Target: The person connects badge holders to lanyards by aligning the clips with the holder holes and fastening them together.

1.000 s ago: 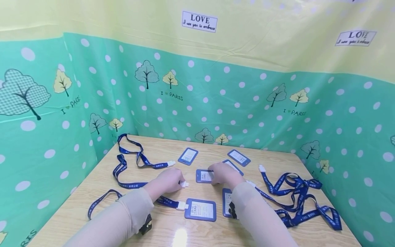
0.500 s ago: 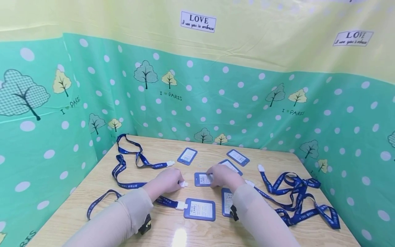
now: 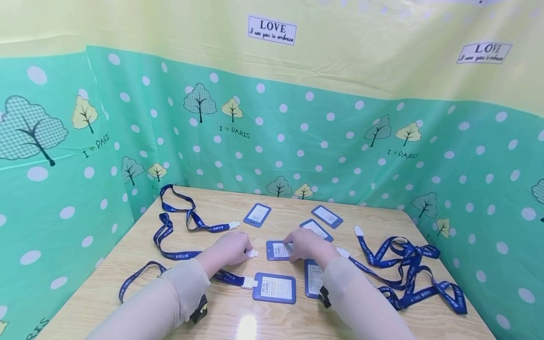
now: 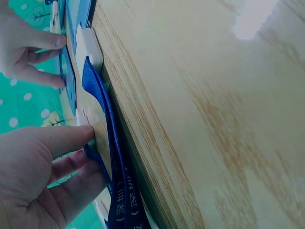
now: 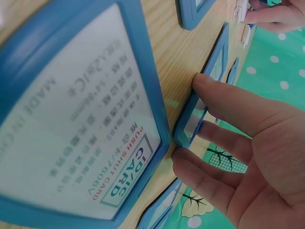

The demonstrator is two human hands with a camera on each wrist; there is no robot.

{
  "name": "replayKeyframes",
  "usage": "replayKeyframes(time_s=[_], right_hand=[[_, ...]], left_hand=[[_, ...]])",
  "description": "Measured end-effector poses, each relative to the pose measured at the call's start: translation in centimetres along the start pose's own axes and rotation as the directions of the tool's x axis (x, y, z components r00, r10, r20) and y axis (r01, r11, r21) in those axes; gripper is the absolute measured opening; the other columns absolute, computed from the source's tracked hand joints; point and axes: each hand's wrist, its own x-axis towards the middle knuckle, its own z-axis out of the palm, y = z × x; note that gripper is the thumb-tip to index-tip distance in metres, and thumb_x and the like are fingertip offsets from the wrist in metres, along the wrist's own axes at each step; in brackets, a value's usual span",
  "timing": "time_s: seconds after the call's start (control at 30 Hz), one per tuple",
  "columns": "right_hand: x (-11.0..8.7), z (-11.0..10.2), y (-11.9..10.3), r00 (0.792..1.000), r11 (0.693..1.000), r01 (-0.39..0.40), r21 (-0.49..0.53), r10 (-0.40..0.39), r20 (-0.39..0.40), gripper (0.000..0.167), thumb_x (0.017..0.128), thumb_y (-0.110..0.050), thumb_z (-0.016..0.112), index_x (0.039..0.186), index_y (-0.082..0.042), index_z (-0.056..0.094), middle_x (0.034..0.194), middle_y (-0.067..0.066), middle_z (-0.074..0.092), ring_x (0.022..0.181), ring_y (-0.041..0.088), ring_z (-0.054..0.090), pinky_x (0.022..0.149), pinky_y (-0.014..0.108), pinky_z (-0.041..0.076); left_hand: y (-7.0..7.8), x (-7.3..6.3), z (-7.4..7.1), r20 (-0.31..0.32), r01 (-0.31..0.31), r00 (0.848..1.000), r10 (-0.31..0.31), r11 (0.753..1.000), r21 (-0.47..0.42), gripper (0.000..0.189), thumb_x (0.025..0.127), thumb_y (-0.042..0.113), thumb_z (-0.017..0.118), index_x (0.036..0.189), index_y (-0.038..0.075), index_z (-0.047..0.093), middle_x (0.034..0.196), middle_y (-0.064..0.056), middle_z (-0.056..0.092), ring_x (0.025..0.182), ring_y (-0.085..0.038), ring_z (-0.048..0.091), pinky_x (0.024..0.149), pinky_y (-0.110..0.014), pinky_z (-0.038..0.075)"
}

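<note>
My left hand (image 3: pixel 231 248) pinches the white clip (image 3: pixel 252 253) at the end of a blue lanyard (image 3: pixel 180 255) between thumb and fingers. To its right, my right hand (image 3: pixel 310 245) holds a blue card holder (image 3: pixel 277 250) by its right end, thumb and fingers on opposite edges. The holder's slotted end faces the white clip, with a short gap between them. Closer to me lies another card holder (image 3: pixel 274 288), its slot end joined to the white clip (image 3: pixel 250 283) of a second lanyard. In the right wrist view, a large card holder (image 5: pixel 81 119) fills the left side.
Several loose card holders lie beyond and beside my right hand, including one at the back (image 3: pixel 257 215) and one partly under my right forearm (image 3: pixel 313 278). Another lanyard (image 3: pixel 212 228) curls at the back left. Tangled lanyards (image 3: pixel 408 264) cover the table's right side. A patterned curtain (image 3: pixel 272 118) encloses the table.
My right hand has drawn the card holder a little toward me and slightly left, nearer the level of the white clip. The left hand has stayed nearly still with its clip.
</note>
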Motion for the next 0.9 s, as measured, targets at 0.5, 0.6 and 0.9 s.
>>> replayKeyframes(time_s=[0.5, 0.6, 0.9], right_hand=[[-0.7, 0.3, -0.3, 0.999, 0.997, 0.047, -0.059, -0.047, 0.009, 0.056, 0.074, -0.025, 0.092, 0.127, -0.024, 0.073, 0.13, 0.001, 0.067, 0.12, 0.025, 0.061, 0.104, 0.048, 0.049], [-0.8, 0.4, -0.4, 0.998, 0.995, 0.065, -0.077, -0.065, 0.011, 0.057, 0.073, -0.026, 0.092, 0.127, -0.023, 0.073, 0.128, 0.0, 0.068, 0.117, 0.023, 0.063, 0.102, 0.045, 0.05], [-1.5, 0.3, -1.0, 0.996, 0.992, 0.084, -0.099, -0.085, -0.004, 0.054, 0.075, -0.026, 0.092, 0.126, -0.022, 0.073, 0.127, 0.001, 0.069, 0.112, 0.021, 0.064, 0.1, 0.043, 0.052]], left_hand=[[0.1, 0.1, 0.1, -0.008, -0.003, 1.0, 0.003, 1.0, 0.006, 0.016, 0.085, 0.021, 0.083, 0.1, 0.015, 0.081, 0.103, -0.002, 0.075, 0.093, -0.019, 0.068, 0.089, -0.038, 0.056], [0.2, 0.1, 0.1, -0.011, -0.005, 1.0, 0.005, 1.0, 0.001, 0.014, 0.085, 0.02, 0.082, 0.099, 0.015, 0.081, 0.102, -0.002, 0.075, 0.087, -0.016, 0.066, 0.087, -0.037, 0.056], [0.4, -0.1, 0.0, -0.007, 0.018, 1.0, -0.018, 1.0, -0.009, 0.013, 0.086, 0.02, 0.082, 0.098, 0.015, 0.081, 0.101, -0.002, 0.075, 0.093, -0.019, 0.068, 0.09, -0.039, 0.056]])
